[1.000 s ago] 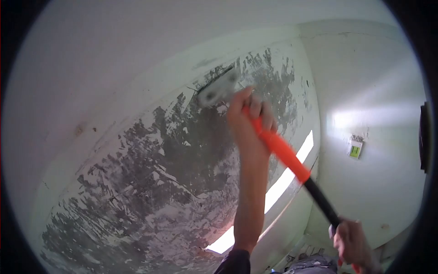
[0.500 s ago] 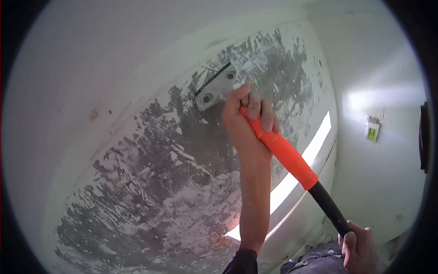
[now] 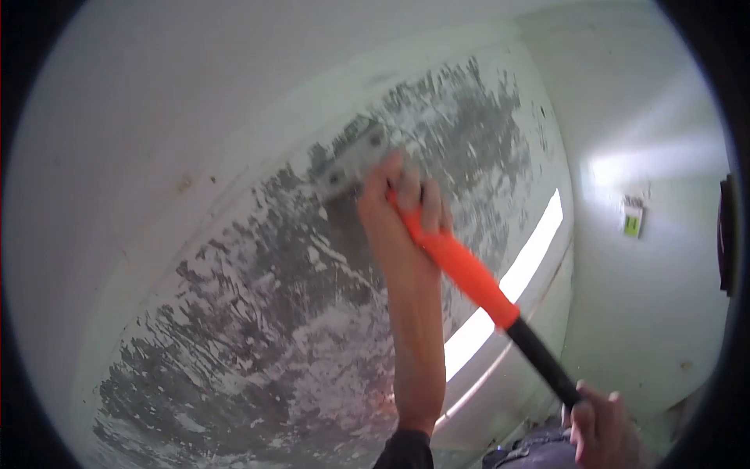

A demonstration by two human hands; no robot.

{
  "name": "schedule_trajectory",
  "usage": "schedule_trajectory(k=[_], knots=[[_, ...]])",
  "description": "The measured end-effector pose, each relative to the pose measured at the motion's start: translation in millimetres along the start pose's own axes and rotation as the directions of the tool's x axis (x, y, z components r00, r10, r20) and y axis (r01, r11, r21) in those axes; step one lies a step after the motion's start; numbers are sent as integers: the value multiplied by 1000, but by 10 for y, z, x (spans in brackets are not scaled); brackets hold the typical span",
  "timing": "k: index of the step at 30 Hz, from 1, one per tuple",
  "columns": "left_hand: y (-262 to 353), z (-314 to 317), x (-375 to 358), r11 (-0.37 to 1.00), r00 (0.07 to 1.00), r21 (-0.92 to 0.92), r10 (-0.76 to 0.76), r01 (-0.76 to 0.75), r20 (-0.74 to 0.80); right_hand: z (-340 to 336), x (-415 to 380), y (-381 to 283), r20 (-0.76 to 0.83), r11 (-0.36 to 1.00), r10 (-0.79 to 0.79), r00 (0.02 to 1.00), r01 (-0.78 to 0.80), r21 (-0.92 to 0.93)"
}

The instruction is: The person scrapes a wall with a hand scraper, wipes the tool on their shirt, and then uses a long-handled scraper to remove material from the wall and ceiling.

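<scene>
A long-handled wall scraper point(image 3: 469, 273) slants from upper left to lower right, with an orange grip and a black shaft. Its flat metal head point(image 3: 353, 162), held by two screws, lies against the patchy wall and is blurred by motion. My left hand point(image 3: 406, 191) is closed around the top of the orange grip, just behind the head. Lower down, my right hand point(image 3: 605, 426) wraps the black shaft near its bottom end. The wall surface point(image 3: 266, 336) around the head shows grey areas mixed with ragged white coating.
A smooth white surface point(image 3: 156, 117) borders the patchy wall at the upper left. On the right-hand wall point(image 3: 625, 297) are a small fitting with a green label point(image 3: 632, 223) and a dark object point(image 3: 726, 234) at the edge. A bright strip of light point(image 3: 508, 281) crosses behind the handle.
The scraper head and both hands have shifted left in view. The head and my left hand have also dropped slightly. Both hands keep their hold.
</scene>
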State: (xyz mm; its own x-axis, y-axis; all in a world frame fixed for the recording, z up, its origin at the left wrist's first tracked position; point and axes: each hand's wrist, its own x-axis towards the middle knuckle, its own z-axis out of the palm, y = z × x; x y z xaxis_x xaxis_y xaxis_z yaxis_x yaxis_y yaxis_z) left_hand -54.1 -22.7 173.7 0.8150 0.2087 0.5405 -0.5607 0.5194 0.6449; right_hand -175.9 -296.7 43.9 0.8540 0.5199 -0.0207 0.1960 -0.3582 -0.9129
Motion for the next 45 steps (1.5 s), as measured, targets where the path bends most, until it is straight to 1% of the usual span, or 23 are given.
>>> schedule_trajectory(k=[3,4,7,8,10,13,15,17,18,20,22,23,25,27,29,30,32,35,39,41,42,44,45], knots=[[83,62,9,997,994,32,79,-77,-74,65,113,-69,-61,992,-88,994,93,85],[105,-5,-87,996,996,50,77,-75,-39,68,84,-98,-63,992,-99,993,104,75],[200,22,-13,995,997,65,69,-71,27,108,-53,-114,10,999,6,1000,-6,-40],[203,-5,-40,996,999,74,47,-47,7,152,-26,-66,-48,1000,-1,999,2,19],[154,20,-142,994,997,91,65,-61,-40,184,-89,-32,-25,999,8,1000,-6,52],[265,49,-140,989,994,106,108,-107,-4,168,-77,-99,-35,992,-112,993,113,51],[214,-3,-150,992,998,113,64,-64,5,244,-62,-56,-35,989,-61,998,65,134],[269,115,-112,996,994,64,70,-65,-88,261,-178,-48,16,989,-37,999,35,145],[299,55,-180,995,994,67,82,-76,-79,239,-204,-71,36,986,-46,998,40,159],[298,-22,-311,998,999,56,40,-42,28,176,-237,-103,12,982,-63,998,60,177],[294,61,-124,998,999,24,49,-49,15,129,-322,-108,65,973,107,992,-118,197],[312,73,-108,997,997,4,74,-74,-16,117,-353,-188,73,972,119,990,-132,195],[322,30,-186,997,997,-19,73,-74,-37,74,-363,-404,77,932,189,979,-204,300],[356,77,-143,996,997,-57,73,-73,0,159,-346,-314,31,955,138,990,-141,262],[376,8,-158,998,998,-15,63,-63,22,192,-373,-315,76,960,122,990,-137,243],[356,26,-209,998,998,-24,62,-62,9,203,-398,-316,82,961,133,988,-149,232],[347,149,-304,987,986,-80,134,-142,-96,204,-445,-330,102,921,193,976,-216,324],[415,-4,-265,993,996,-86,87,-86,11,202,-420,-317,118,953,147,982,-173,251],[419,87,-255,978,988,-147,148,-151,-35,171,-353,-278,106,944,133,985,-158,289],[410,-47,-258,981,990,-167,114,-99,88,175,-347,-213,169,953,59,984,-106,283],[413,36,-224,980,989,-174,112,-94,98,145,-345,-257,138,936,167,976,-201,289],[439,158,-243,984,989,-127,115,-127,-97,201,-365,-234,144,926,202,969,-237,294],[446,102,-309,982,986,-129,128,-141,-105,199,-353,-232,140,924,215,967,-248,292]])
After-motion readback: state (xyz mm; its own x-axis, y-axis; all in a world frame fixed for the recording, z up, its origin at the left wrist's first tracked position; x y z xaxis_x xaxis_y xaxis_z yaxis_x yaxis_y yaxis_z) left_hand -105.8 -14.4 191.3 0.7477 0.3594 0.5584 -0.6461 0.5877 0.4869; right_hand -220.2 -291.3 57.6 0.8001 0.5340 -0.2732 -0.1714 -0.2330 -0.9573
